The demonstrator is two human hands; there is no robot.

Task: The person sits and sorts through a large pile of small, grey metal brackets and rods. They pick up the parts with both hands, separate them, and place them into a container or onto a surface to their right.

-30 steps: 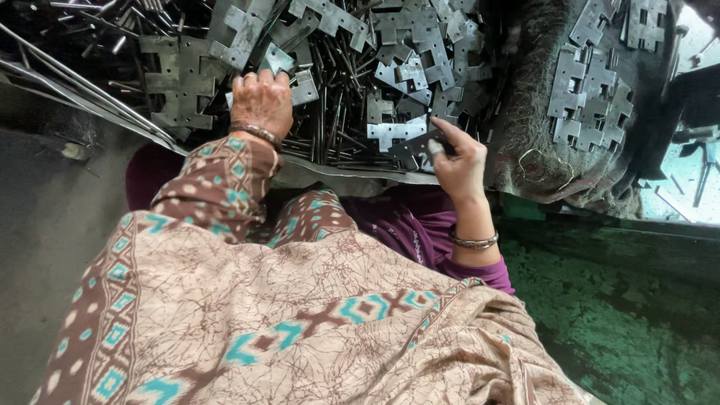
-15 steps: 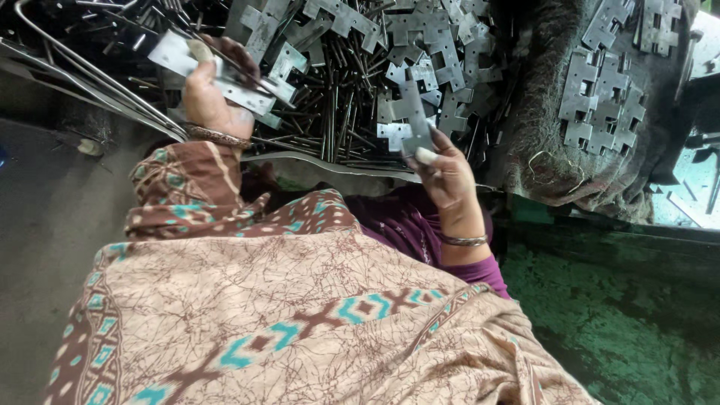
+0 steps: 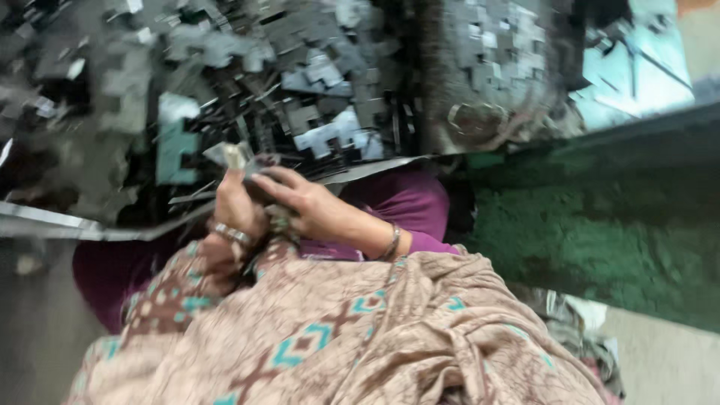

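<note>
The view is blurred by motion. My left hand (image 3: 234, 204) and my right hand (image 3: 307, 202) are pressed together above my lap, both wrapped around flat grey metal pieces (image 3: 234, 155) whose top corner sticks up above my fingers. Just beyond my hands lies a big heap of cut metal plates (image 3: 322, 135) with notched edges. A bangle sits on each wrist. A patterned brown shawl (image 3: 337, 345) and purple cloth (image 3: 409, 202) cover my arms and lap.
Long thin metal strips (image 3: 90, 225) lie along the heap's near left edge. A second mound of plates (image 3: 495, 67) rests on a dark sack at the back right. A green floor (image 3: 600, 225) is on the right, grey floor on the left.
My left hand left the far-left part of the heap with a plate and came back to meet my right hand. The camera swung sharply, blurring the view.
</note>
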